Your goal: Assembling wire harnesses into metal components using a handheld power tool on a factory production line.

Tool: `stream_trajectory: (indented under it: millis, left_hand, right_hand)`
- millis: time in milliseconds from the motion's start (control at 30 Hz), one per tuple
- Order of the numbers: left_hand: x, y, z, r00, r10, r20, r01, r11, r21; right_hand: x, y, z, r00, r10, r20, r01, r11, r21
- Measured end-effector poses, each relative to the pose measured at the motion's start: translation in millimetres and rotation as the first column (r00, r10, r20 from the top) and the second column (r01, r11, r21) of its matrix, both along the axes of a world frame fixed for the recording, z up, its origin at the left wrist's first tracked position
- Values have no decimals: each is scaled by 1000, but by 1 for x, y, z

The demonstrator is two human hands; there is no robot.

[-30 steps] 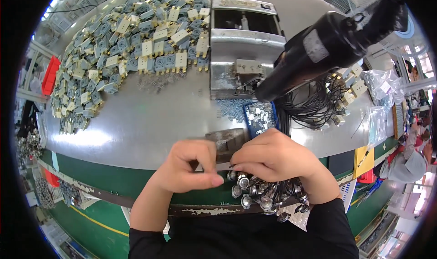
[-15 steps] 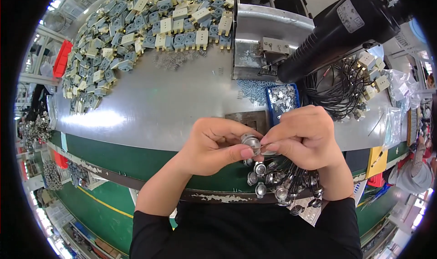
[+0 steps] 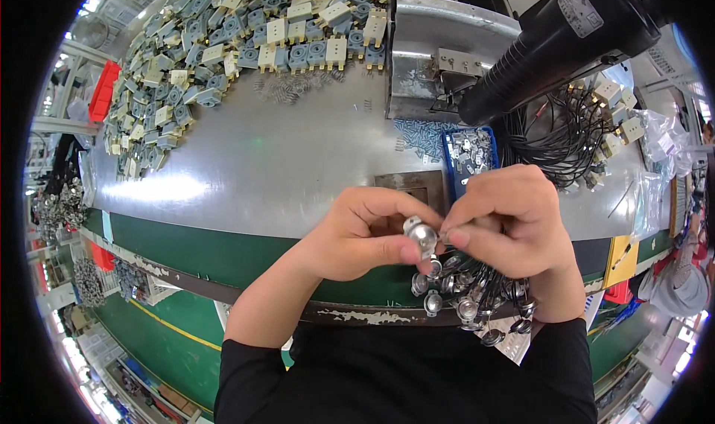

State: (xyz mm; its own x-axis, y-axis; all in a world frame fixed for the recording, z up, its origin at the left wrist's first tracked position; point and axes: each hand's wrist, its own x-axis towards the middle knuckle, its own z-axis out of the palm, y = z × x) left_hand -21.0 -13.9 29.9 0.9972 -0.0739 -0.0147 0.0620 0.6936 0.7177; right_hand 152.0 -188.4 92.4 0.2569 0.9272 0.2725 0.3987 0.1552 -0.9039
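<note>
Between its thumb and fingers my left hand (image 3: 369,234) pinches a round silver metal cap (image 3: 424,236) with a small tab on its rim. Right beside the cap, my right hand (image 3: 514,219) is closed, thumb against forefinger; what lies in its pinch is too small to make out. Below both hands hangs a bunch of similar round metal caps (image 3: 467,308) on black wires, over the front edge of the bench. A flat metal fixture (image 3: 398,180) lies on the bench just beyond my fingers, partly hidden by them.
A large heap of grey and cream plastic blocks (image 3: 216,52) covers the far left. Loose springs (image 3: 283,89) and blue screws (image 3: 418,137) lie nearer. A blue tray (image 3: 449,163) of small metal pieces stands below a black cylindrical tool (image 3: 521,70). Coiled black cables (image 3: 547,145) lie right.
The cap in my left hand has turned so its domed face shows more. Both hands have shifted slightly right in the picture, and the bench view has moved a little too.
</note>
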Motion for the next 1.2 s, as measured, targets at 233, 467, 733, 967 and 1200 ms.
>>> stream_trajectory:
  millis: [233,467,733,967,1200]
  left_hand:
    - [2,-1,-15,984,-21,175,1,993,117]
    - [4,-7,-26,940,74,333,-177,940,291]
    - [10,-10,-24,713,355,605,-687,526,501]
    - [2,1,2,748,280,602,-663,367,653]
    - [-3,-2,-3,622,303,722,-766,44,641]
  right_hand:
    - [-11,2,4,989,11,149,-17,999,36]
    - [-12,-1,1,974,-19,225,0,996,87]
    - [-16,5,-12,828,-167,536,36,968,247]
    - [-32,-10,-4,751,-259,608,253,963,98]
    - [-32,-13,5,920,-58,387,96,992,-80]
